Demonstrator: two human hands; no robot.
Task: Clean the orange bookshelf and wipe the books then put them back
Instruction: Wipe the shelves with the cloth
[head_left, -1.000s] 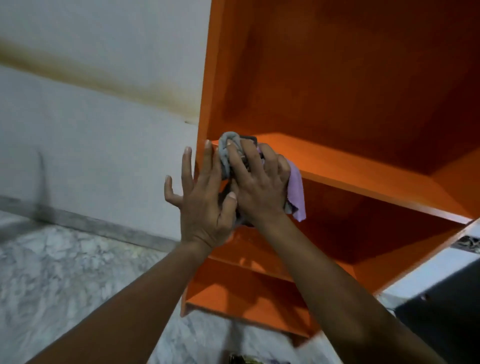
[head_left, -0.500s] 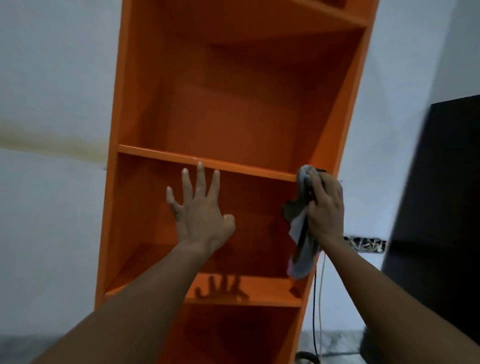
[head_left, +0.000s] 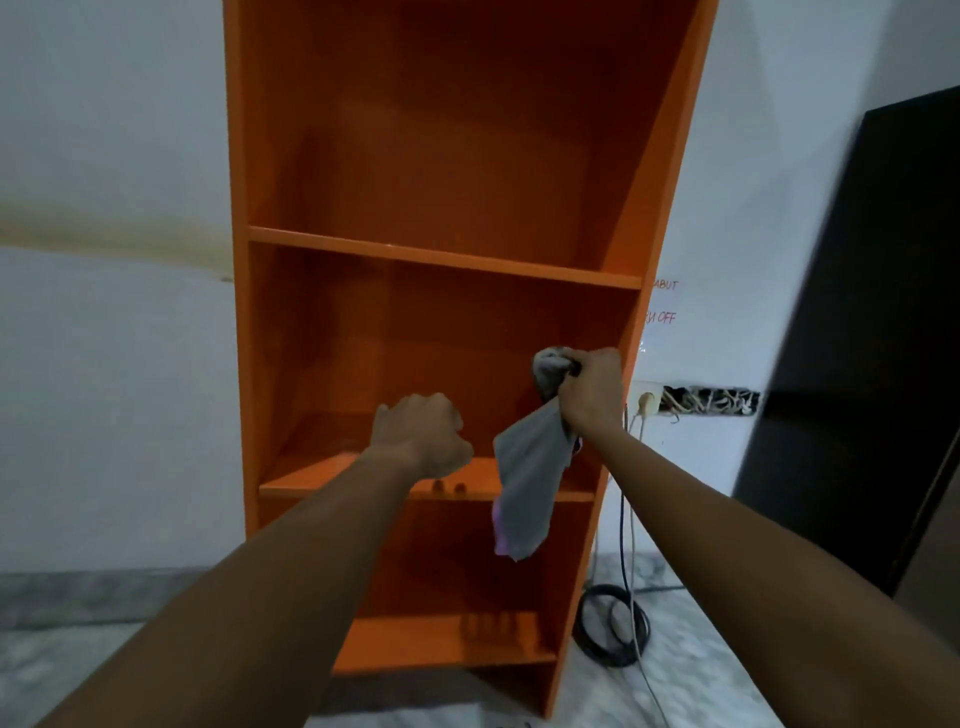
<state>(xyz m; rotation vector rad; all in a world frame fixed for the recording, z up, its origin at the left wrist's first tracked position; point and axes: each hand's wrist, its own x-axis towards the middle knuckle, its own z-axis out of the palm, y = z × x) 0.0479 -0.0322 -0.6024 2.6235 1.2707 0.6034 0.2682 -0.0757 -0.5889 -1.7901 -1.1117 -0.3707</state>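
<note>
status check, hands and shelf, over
Right hand grips grey cloth, tail hanging. Left hand curled, holds nothing. Orange bookshelf shelves bare, no books in view. Nothing blocking.

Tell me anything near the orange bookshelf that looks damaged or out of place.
Right of the orange bookshelf, a wall slot beside the socket gapes open with tangled wires exposed. Cables hang from the socket to a loose coil on the floor. A yellowish stain band crosses the left wall.

The orange bookshelf (head_left: 447, 156) is cut off at its top by the upper edge. The fingers of the left hand (head_left: 421, 436) are hidden behind its back. Some red wall writing (head_left: 662, 301) is partly covered by the bookshelf's side. A dark panel (head_left: 857, 338) at right is blurred and cropped.
</note>
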